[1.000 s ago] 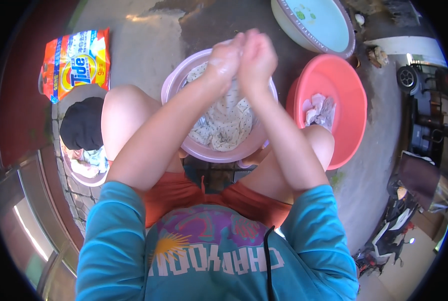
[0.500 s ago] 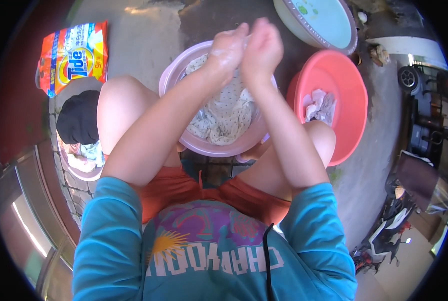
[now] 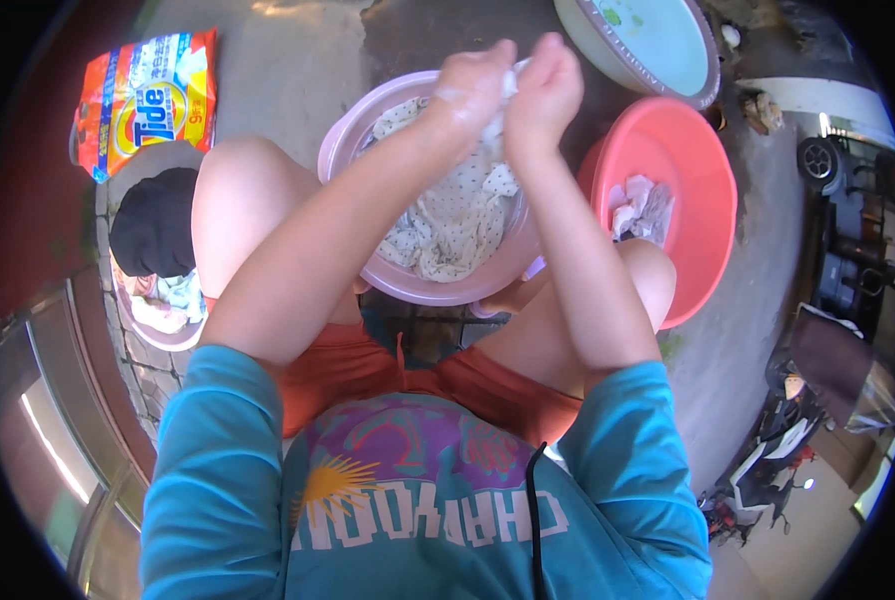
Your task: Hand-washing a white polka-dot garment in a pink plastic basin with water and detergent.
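My left hand (image 3: 464, 98) and my right hand (image 3: 542, 100) are close together, raised over the far part of a lilac basin (image 3: 345, 165). Both have curled fingers gripping a wet white dotted cloth (image 3: 457, 220), a strand of which shows between them while the rest lies bunched in the basin. Suds whiten the back of my left hand. My forearms pass over my knees, which flank the basin.
A red basin (image 3: 702, 230) with pale cloths (image 3: 642, 210) stands right, a pale blue basin (image 3: 642, 45) behind it. At left lie an orange bag (image 3: 112, 115) and black cloth (image 3: 152, 215) over a small tub (image 3: 172, 335) of laundry. Scooters (image 3: 772, 470) stand far right.
Both my hands have shifted right and slightly away from me and sit a little further apart, with white cloth now visible between them.
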The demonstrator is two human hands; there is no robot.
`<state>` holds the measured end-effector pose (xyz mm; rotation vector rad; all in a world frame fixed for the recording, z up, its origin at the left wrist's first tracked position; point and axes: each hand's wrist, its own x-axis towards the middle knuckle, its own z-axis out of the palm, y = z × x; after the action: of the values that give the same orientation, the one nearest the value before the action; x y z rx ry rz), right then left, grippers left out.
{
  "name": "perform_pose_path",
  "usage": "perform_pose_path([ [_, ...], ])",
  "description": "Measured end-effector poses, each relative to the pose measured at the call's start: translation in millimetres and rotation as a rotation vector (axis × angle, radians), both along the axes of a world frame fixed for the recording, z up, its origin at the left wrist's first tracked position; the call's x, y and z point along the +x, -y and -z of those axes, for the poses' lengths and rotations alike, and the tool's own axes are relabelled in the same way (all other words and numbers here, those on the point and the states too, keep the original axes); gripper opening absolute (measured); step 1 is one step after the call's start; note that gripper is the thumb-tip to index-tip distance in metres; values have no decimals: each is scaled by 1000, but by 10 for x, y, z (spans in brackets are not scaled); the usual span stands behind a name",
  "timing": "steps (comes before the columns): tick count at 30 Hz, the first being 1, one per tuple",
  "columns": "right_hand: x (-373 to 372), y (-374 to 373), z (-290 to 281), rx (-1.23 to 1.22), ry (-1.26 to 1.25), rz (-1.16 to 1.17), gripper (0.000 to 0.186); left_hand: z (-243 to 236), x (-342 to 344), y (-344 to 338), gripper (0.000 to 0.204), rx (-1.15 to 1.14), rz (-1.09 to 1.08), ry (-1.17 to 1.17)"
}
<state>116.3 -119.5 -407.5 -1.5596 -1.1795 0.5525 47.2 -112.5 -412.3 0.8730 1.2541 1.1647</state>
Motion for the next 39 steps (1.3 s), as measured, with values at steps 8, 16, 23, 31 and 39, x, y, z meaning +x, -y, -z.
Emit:
perform_pose_path([
  [8,-247,152,73,246,127,-89,30,-14,-288,-36,39,-242,-7,222],
  [16,-249,209,-14,58,31,-8,31,-20,-584,-114,37,-137,326,369],
  [23,249,-231,33,193,260,58,39,-216,-165,18,30,-289,132,180],
  [31,835,-233,-330,246,-301,54,39,-437,-541,-38,24,-159,166,633],
  [39,967,-4,-312,262,-28,-45,32,-211,-802,61,17,264,485,-131],
])
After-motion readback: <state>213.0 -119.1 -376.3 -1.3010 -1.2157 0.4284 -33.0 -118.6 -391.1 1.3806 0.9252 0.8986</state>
